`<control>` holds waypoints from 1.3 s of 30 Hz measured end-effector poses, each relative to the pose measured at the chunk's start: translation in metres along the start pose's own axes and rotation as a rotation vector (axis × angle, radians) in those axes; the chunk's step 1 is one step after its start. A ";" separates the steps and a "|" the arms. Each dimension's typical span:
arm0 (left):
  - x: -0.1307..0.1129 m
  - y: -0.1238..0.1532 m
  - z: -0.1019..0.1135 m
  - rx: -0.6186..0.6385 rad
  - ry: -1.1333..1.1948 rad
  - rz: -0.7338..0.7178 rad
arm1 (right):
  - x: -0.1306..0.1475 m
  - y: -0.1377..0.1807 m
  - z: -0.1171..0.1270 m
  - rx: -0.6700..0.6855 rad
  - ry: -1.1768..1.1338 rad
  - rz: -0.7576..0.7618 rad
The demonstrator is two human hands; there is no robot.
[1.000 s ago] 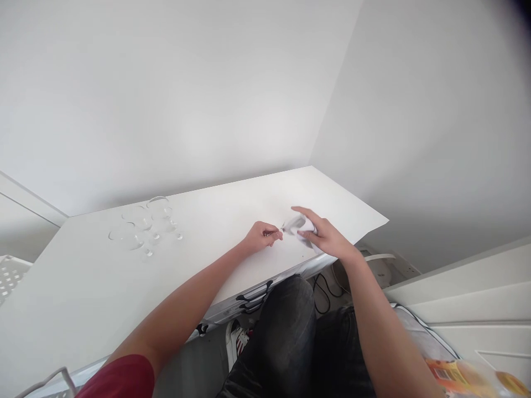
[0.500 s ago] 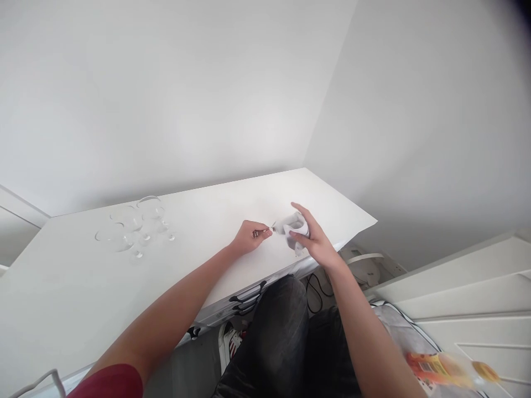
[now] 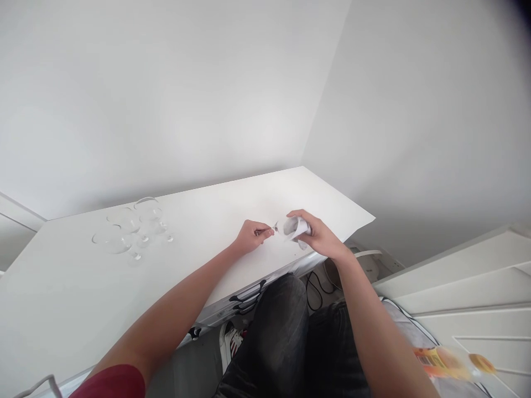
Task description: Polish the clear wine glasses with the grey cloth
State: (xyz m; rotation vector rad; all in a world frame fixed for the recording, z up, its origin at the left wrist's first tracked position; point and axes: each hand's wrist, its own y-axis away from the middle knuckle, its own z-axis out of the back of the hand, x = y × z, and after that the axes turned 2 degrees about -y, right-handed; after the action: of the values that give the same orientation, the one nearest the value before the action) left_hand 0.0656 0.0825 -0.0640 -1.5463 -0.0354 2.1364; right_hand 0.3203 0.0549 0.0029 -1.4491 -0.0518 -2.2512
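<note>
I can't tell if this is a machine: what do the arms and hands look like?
They are a person's. The left hand and right hand are bare, without gloves, and no watch or bracelet shows. A plain dark red sleeve shows on the left arm; none shows on the right arm.

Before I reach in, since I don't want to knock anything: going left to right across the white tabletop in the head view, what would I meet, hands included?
Group of clear stemmed glasses → left hand → white cloth → right hand.
</note>
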 end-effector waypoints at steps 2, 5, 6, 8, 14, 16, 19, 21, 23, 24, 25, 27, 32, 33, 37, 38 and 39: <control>0.001 -0.001 0.000 -0.032 0.015 -0.004 | 0.001 -0.001 -0.002 -0.110 -0.010 0.019; 0.003 -0.002 0.003 -0.039 -0.024 -0.054 | 0.002 -0.002 -0.006 -0.089 -0.032 0.089; 0.004 -0.002 0.005 -0.029 -0.038 -0.065 | 0.002 -0.002 -0.007 -0.032 -0.033 0.094; 0.006 -0.001 0.008 -0.010 -0.060 -0.068 | 0.000 -0.001 -0.006 0.068 -0.013 0.072; 0.008 -0.006 0.004 -0.029 0.002 -0.008 | -0.006 -0.005 -0.014 -0.269 0.021 0.027; 0.009 -0.008 0.003 -0.025 -0.021 -0.025 | -0.008 -0.006 -0.023 -0.256 -0.055 0.026; 0.010 -0.009 0.006 -0.058 -0.079 -0.044 | -0.013 -0.007 -0.033 -0.185 -0.137 -0.029; 0.010 -0.010 0.008 -0.077 -0.055 -0.034 | -0.020 -0.007 -0.036 -0.317 -0.232 -0.042; 0.010 -0.010 0.010 -0.094 0.014 0.001 | -0.025 -0.010 -0.038 -0.561 -0.392 -0.059; 0.010 -0.010 0.011 -0.111 0.058 0.026 | -0.027 -0.012 -0.039 -0.681 -0.480 -0.067; 0.010 -0.010 0.012 -0.134 0.108 0.049 | -0.028 -0.014 -0.041 -0.779 -0.569 -0.074; 0.011 -0.010 0.014 -0.183 0.213 0.074 | -0.027 -0.021 -0.048 -0.857 -0.762 -0.075; 0.013 -0.009 0.013 0.044 0.416 0.118 | -0.021 -0.044 -0.076 -0.499 -1.198 -0.174; 0.013 -0.009 0.012 0.123 0.469 0.158 | -0.020 -0.048 -0.079 -0.425 -1.244 -0.205; 0.011 -0.010 0.012 0.147 0.669 0.247 | -0.018 -0.055 -0.085 -0.309 -1.330 -0.230; 0.010 -0.011 0.012 0.106 0.689 0.232 | -0.016 -0.055 -0.086 -0.327 -1.339 -0.224; 0.009 -0.011 0.013 0.064 0.698 0.213 | -0.015 -0.054 -0.089 -0.356 -1.338 -0.208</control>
State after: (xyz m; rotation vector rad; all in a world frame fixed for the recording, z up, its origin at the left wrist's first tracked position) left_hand 0.0565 0.0996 -0.0645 -2.2441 0.4444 1.6032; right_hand 0.2280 0.0844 -0.0377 -2.9615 -0.2278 -1.0260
